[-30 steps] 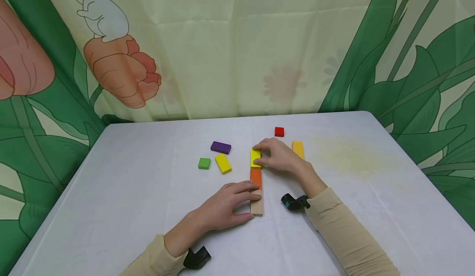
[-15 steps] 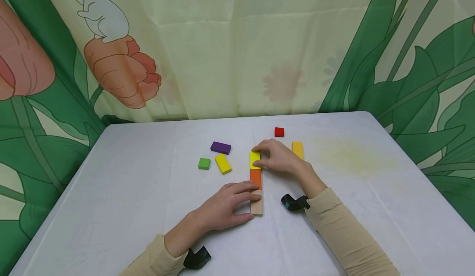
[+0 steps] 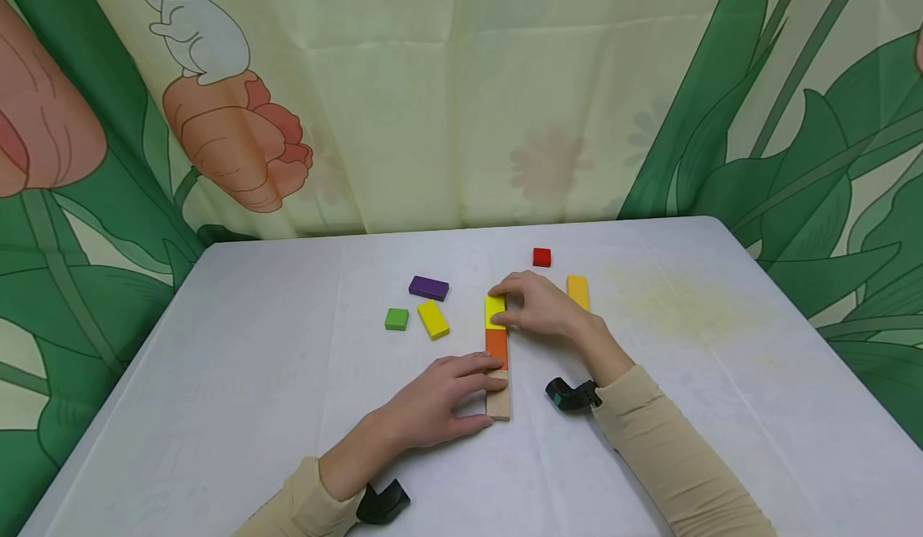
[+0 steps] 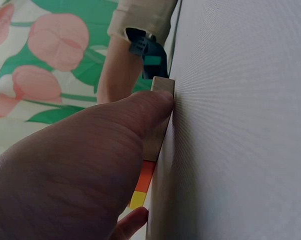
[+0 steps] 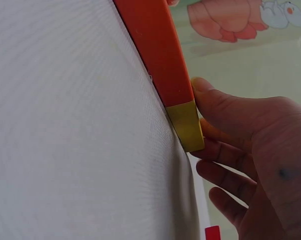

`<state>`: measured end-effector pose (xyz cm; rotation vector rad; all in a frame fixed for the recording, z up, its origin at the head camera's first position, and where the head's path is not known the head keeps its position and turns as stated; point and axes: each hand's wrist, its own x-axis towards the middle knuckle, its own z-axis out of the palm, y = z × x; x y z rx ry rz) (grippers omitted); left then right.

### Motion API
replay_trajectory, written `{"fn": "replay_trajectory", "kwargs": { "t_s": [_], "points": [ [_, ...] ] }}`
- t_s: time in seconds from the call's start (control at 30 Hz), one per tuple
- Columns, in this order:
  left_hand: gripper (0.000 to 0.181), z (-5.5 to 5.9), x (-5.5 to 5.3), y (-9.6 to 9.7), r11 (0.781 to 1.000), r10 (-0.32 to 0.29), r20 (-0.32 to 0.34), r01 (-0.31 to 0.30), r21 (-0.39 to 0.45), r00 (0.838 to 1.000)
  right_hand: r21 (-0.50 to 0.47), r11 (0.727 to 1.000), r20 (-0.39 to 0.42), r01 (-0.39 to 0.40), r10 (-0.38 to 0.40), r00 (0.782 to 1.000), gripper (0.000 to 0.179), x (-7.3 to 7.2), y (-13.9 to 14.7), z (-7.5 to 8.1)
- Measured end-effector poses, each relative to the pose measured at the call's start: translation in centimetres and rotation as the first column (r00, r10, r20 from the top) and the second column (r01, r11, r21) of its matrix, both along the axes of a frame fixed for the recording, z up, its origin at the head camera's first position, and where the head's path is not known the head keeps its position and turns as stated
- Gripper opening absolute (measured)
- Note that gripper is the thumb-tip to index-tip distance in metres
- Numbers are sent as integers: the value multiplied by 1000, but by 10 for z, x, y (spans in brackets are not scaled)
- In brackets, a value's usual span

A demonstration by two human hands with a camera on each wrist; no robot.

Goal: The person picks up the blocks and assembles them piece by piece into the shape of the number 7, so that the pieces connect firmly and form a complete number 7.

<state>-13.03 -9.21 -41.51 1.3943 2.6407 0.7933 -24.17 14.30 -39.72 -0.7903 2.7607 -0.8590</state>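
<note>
Here, right hand (image 3: 539, 304) pinching yellow block (image 3: 493, 307), left hand (image 3: 438, 399) across orange block (image 3: 496, 341) and wooden block (image 3: 499, 405), grip seemingly loose.

Three rectangular blocks lay flat on the cloth, end to end in a straight row running away from the person. Nearest was a pale wooden block (image 3: 498, 402), bare-looking; beyond it came an orange block (image 3: 496, 341), and farthest a bright yellow block (image 3: 495, 304). Each touched the next at its short end, their long sides closely in line. The left hand (image 3: 443, 405) rested at the near part of the row, its thumb against the wooden block and fingers reaching over that block and the orange one. The right hand (image 3: 537, 304) held the yellow block, a fingertip at its far end and the thumb near its seam with the orange.
</note>
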Motion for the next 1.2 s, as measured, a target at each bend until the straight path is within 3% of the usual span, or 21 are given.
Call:
{"fn": "replay_trajectory", "kwargs": {
  "t_s": [0.43,1.2],
  "points": [
    [44,-1,0,0,1000,-7,-8,7,7,1000,25,1000,-11,-13,13,1000,43,-1,1,1],
    [45,0,1,1,1000,-24,9,24,14,1000,-13,999,9,-31,31,999,39,-2,4,0]
  ]
}}
